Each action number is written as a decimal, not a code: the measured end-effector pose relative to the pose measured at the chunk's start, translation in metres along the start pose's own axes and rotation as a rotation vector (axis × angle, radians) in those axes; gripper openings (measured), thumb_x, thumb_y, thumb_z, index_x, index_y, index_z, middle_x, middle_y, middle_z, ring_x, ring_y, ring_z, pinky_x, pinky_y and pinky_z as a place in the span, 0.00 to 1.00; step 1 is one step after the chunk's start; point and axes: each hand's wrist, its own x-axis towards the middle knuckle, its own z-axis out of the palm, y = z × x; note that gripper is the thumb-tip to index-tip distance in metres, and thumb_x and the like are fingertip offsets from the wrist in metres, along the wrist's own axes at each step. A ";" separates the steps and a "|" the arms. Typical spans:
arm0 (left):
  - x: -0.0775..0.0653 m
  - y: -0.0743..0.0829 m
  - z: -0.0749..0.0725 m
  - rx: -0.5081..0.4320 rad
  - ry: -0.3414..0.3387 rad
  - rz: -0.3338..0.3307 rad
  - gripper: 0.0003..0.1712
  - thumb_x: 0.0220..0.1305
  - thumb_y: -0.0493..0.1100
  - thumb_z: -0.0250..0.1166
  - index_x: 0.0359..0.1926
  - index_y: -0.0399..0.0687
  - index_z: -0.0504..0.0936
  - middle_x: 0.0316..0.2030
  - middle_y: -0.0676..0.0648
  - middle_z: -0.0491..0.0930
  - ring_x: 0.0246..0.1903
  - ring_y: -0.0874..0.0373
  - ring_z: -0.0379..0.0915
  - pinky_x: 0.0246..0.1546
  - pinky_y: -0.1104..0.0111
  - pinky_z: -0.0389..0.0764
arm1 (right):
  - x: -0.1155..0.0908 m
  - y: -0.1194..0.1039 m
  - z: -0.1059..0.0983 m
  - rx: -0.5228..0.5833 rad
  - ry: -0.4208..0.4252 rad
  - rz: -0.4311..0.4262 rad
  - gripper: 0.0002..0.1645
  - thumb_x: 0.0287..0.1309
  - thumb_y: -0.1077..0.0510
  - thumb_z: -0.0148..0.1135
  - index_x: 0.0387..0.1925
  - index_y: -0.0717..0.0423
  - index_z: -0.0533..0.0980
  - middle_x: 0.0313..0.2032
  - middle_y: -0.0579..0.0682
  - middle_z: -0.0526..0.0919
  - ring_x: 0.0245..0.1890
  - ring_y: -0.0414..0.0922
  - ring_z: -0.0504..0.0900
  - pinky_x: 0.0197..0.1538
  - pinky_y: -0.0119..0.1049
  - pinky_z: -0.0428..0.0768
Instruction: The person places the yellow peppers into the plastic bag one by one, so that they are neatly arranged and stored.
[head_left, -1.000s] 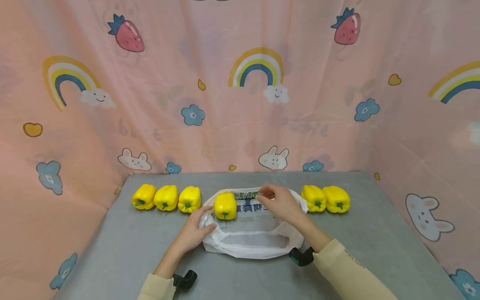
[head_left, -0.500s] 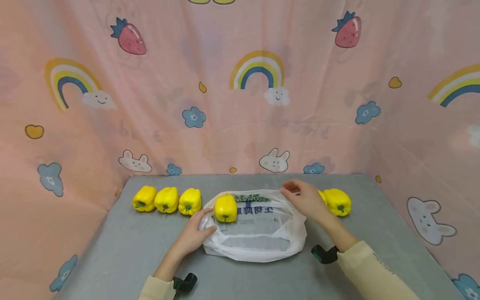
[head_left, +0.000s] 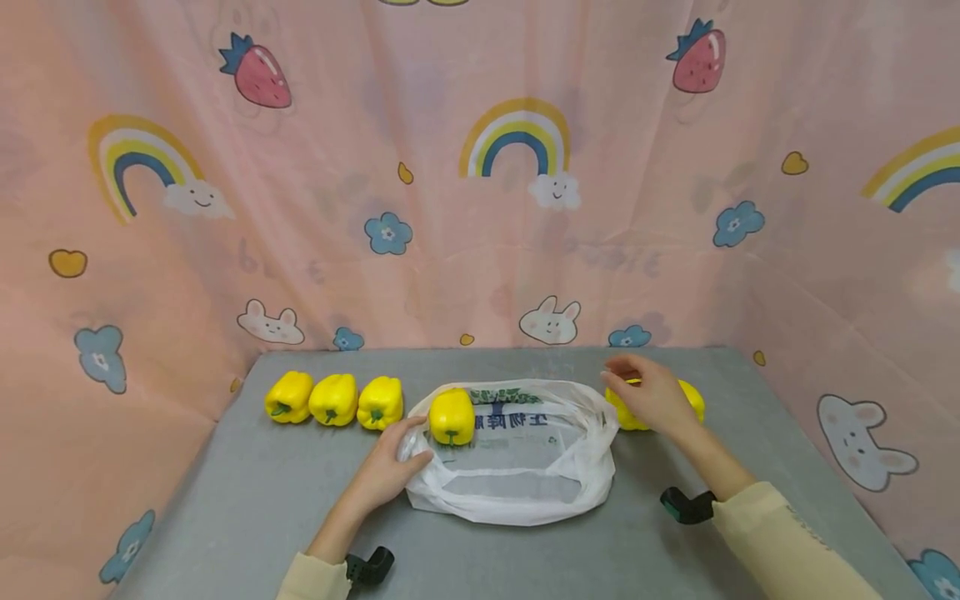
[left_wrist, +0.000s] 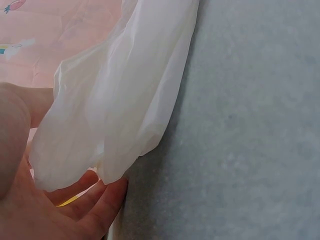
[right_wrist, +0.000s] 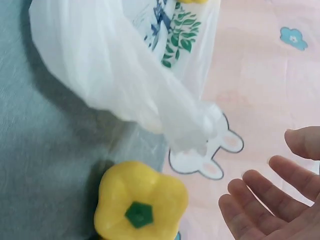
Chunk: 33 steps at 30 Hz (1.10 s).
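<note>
A white plastic bag (head_left: 517, 508) with printed lettering and green leaves lies with its mouth spread on the grey table. One yellow bell pepper (head_left: 452, 415) sits at the left inside the mouth. My left hand (head_left: 386, 467) touches the bag's left edge, the loose plastic (left_wrist: 110, 100) lying in the wide gap between thumb and fingers. To the bag's right, my right hand (head_left: 652, 396) hovers over a yellow bell pepper (right_wrist: 142, 202), its fingers spread and bearing nothing. Part of that pepper is hidden by the hand in the head view.
Three more yellow bell peppers, the nearest one (head_left: 380, 402) close to the bag, stand in a row at the left. Another pepper (head_left: 693, 400) is partly hidden behind my right hand. A pink patterned curtain (head_left: 480, 250) rises behind the grey table (head_left: 262, 517).
My right hand has moved rightward from the bag's far rim, past its right edge, to above the peppers there. The left hand and the pepper in the bag have stayed in place.
</note>
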 end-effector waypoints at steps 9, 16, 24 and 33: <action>-0.002 0.002 0.000 -0.002 0.015 0.008 0.31 0.68 0.44 0.68 0.69 0.49 0.72 0.70 0.38 0.67 0.71 0.37 0.59 0.68 0.36 0.57 | -0.001 0.028 -0.014 -0.014 0.014 0.051 0.27 0.76 0.47 0.54 0.60 0.67 0.74 0.56 0.67 0.79 0.55 0.64 0.78 0.57 0.61 0.77; -0.001 0.001 0.000 -0.003 0.016 0.002 0.30 0.67 0.45 0.68 0.69 0.50 0.73 0.70 0.38 0.66 0.71 0.37 0.59 0.68 0.35 0.57 | -0.002 0.050 -0.024 -0.014 0.039 0.081 0.30 0.77 0.46 0.52 0.62 0.70 0.72 0.57 0.71 0.77 0.57 0.67 0.75 0.58 0.64 0.74; 0.001 0.001 0.000 0.003 0.012 -0.008 0.30 0.68 0.46 0.68 0.69 0.51 0.73 0.70 0.39 0.66 0.71 0.38 0.59 0.68 0.35 0.57 | -0.006 0.071 -0.034 -0.024 0.064 0.093 0.33 0.77 0.44 0.51 0.63 0.71 0.70 0.60 0.73 0.73 0.59 0.68 0.71 0.61 0.66 0.70; 0.000 0.000 0.000 0.008 0.007 0.001 0.30 0.68 0.46 0.67 0.69 0.50 0.73 0.69 0.39 0.67 0.70 0.38 0.60 0.68 0.35 0.58 | -0.012 0.091 -0.037 -0.038 0.050 0.114 0.34 0.76 0.45 0.52 0.64 0.72 0.69 0.62 0.75 0.68 0.59 0.71 0.69 0.58 0.68 0.72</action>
